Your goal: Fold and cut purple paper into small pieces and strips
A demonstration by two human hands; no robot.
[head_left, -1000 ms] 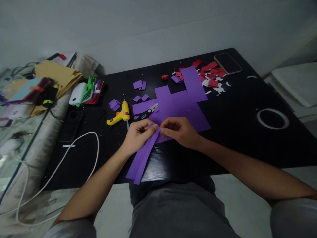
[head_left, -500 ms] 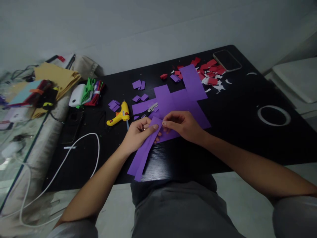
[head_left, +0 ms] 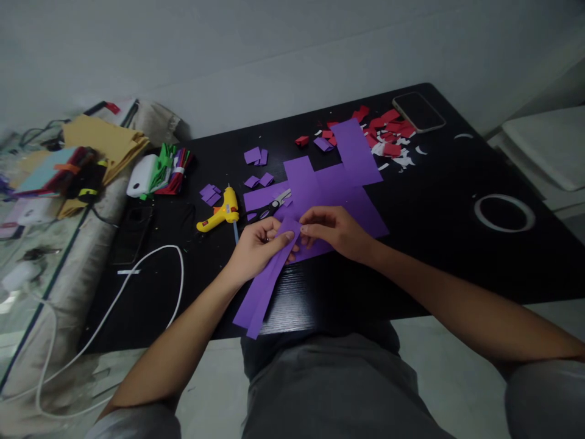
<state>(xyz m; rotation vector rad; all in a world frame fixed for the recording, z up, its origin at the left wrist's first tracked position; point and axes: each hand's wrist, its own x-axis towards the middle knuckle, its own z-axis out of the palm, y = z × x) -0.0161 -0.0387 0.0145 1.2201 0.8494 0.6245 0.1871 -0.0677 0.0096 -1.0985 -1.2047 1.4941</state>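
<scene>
Two long purple paper strips (head_left: 261, 299), overlapping and slightly fanned, hang down over the table's front edge. My left hand (head_left: 258, 247) is closed on them near their top end, thumb on top. My right hand (head_left: 331, 231) pinches the upper right corner of the strips between thumb and fingertips. Beneath and behind the hands lie larger purple paper sheets (head_left: 365, 213), some crossing each other. Scissors (head_left: 274, 206) with dark handles rest on the purple paper just beyond my left hand. A yellow glue gun (head_left: 223, 212) lies to the left of the scissors.
Small purple paper pieces (head_left: 210, 194) lie in groups behind the glue gun. Red and white scraps (head_left: 390, 137) spread near a phone (head_left: 419, 111) at the back right. A white ring (head_left: 505, 213) lies at right. A white cable (head_left: 181, 274) loops at left, near paper bundles (head_left: 167, 171).
The lower ends of the purple strips have shifted slightly left and down. Both hands keep nearly the same place and grip.
</scene>
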